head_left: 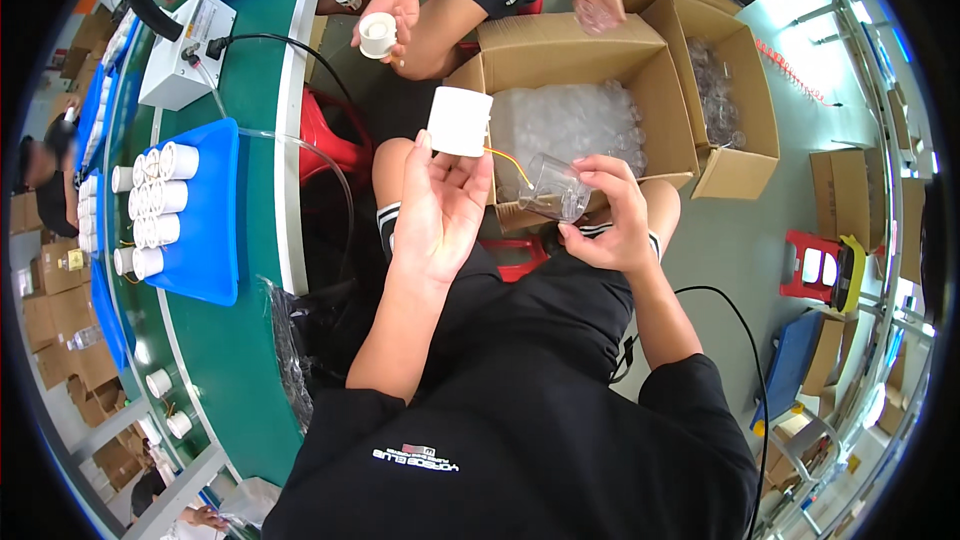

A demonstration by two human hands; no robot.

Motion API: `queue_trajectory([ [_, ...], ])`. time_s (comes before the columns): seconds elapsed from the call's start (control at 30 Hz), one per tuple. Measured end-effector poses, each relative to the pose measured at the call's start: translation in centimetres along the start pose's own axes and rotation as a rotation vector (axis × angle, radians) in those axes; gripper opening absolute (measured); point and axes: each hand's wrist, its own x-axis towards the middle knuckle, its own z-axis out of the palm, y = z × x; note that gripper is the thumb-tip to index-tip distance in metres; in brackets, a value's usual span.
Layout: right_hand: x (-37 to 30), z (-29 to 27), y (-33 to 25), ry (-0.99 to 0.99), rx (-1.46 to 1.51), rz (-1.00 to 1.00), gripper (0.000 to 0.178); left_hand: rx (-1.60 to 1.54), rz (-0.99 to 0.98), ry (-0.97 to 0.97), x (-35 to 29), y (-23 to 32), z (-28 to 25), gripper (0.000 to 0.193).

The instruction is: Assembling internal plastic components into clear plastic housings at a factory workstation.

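My left hand (445, 210) is palm up, its thumb and fingers closed on a white cylindrical plastic housing (460, 121) held above my lap. Thin red and yellow wires (508, 157) run from the housing's right side toward a clear plastic cup (553, 189). My right hand (617, 215) pinches that cup at its right end between thumb and fingers, and the cup lies tilted on its side. The wire end overlaps the cup's left part; whether it is inside cannot be made out. Housing and cup are apart.
A cardboard box (660, 75) of clear cups stands ahead, another box (737, 175) right of it. Opposite, a co-worker's hand holds a white round part (378, 35). At left, a green bench (250, 340) carries a blue tray (215, 240) of white housings and a grey machine (190, 50).
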Motion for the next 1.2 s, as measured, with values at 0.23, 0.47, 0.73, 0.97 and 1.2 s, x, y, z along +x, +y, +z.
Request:
queue_trajectory([
  [0.23,0.3,-1.2,-0.2,0.107,-0.349,-0.356,0.054,0.231,-0.144,-0.008,-3.0,-0.8,1.1,0.038],
  [0.47,2.9,-5.2,-1.2,-0.123,-0.415,-0.636,0.046,0.252,-0.332,-0.073,-3.5,-0.3,1.1,0.042],
  [0.73,3.2,-5.1,-1.3,-0.081,-0.358,-0.639,0.043,0.235,-0.318,-0.091,-4.0,-0.6,0.0,0.052],
  [0.97,3.8,-5.5,-2.4,-0.199,-0.316,-0.635,0.043,0.496,-0.382,-0.082,-5.0,0.6,0.6,0.047],
  [1.2,4.9,-7.3,-4.8,-0.463,-0.322,-0.602,0.052,0.533,-0.502,-0.158,-4.3,0.7,-0.7,0.046],
])
